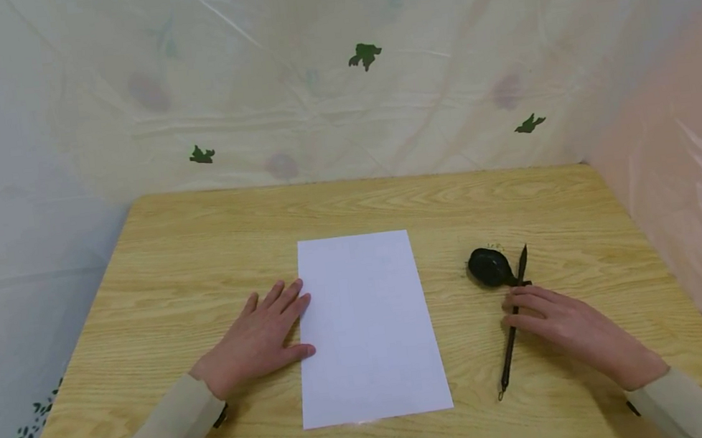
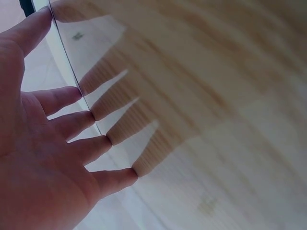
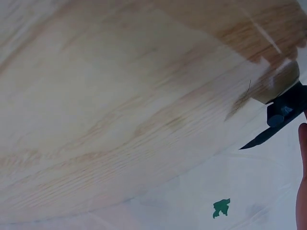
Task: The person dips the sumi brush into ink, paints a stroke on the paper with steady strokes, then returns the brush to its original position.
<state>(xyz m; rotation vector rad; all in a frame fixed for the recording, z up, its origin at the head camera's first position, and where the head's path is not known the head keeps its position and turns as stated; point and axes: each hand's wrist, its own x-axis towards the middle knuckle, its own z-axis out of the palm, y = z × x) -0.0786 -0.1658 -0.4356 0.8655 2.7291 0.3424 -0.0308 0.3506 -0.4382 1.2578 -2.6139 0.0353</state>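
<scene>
A white sheet of paper (image 1: 366, 326) lies flat on the wooden table. Its left edge lies under the fingertips and thumb of my left hand (image 1: 258, 345), which rests spread with straight fingers. In the left wrist view the spread left hand (image 2: 53, 143) touches the surface with its fingertips. At the right, my right hand (image 1: 571, 327) pinches the shaft of a dark writing brush (image 1: 508, 363). The brush's pointed tip is turned away from me, beside a small black ink dish (image 1: 489, 267). The right wrist view shows the brush tip (image 3: 256, 140) next to the black dish (image 3: 288, 103).
The wood-grained table (image 1: 185, 245) reaches back to a pale patterned cloth (image 1: 308, 72) hanging behind it. Similar cloth hangs at the left and right sides. A loop (image 1: 501, 395) ends the brush handle at the near side.
</scene>
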